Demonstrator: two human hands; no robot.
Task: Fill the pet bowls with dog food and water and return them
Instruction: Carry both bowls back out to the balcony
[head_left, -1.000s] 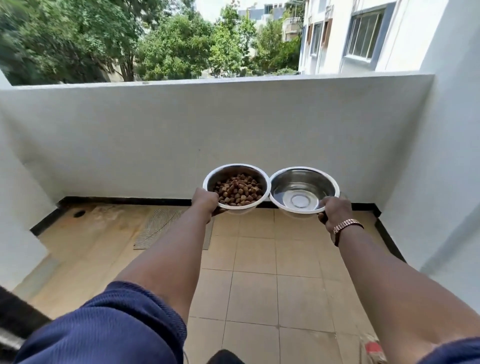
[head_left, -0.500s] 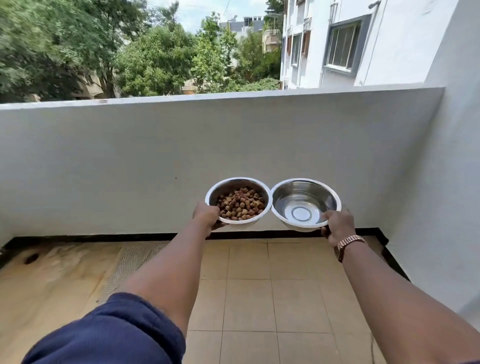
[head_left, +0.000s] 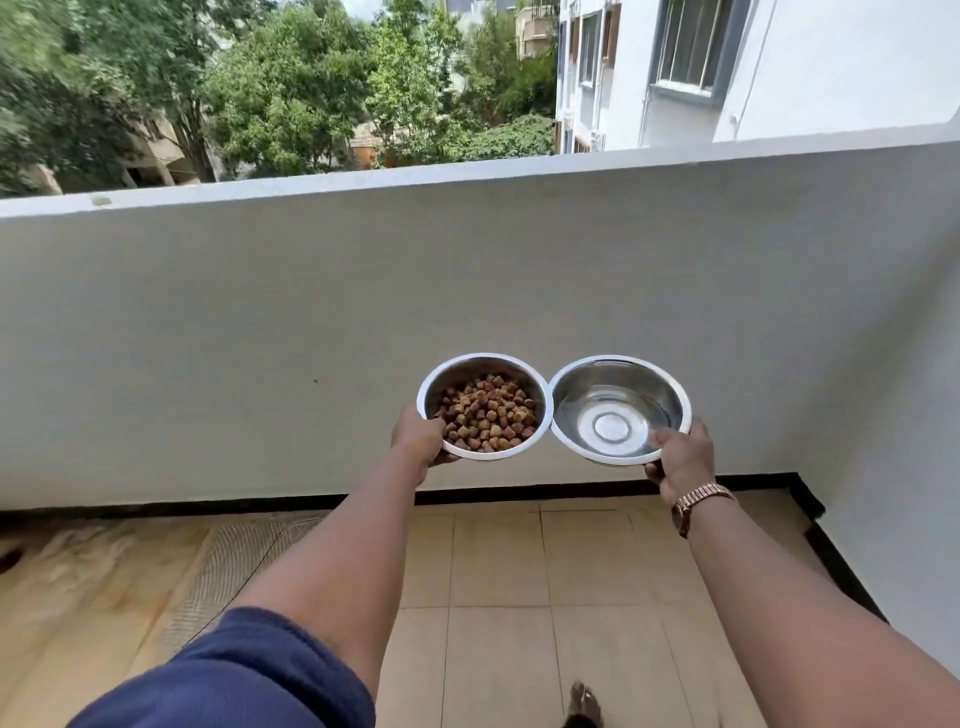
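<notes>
arms outstretched | left hand (head_left: 418, 435) – gripping | right hand (head_left: 681, 457) – gripping

Am seeing both hands out front, each carrying bowl: left hand (head_left: 420, 435) gripping food bowl (head_left: 483, 406), right hand (head_left: 679, 456) gripping water bowl (head_left: 620, 409). Bowl rims are touching between hands, leaving no gap there. Parapet wall (head_left: 363, 322) is standing right ahead of both hands, blocking forward travel. Side wall (head_left: 904, 415) is closing off right of right hand. Open air is lying left of left hand. Tiled floor (head_left: 498, 561) is lying well below hands, bare there; foot (head_left: 584, 701) is showing near bottom edge.
</notes>
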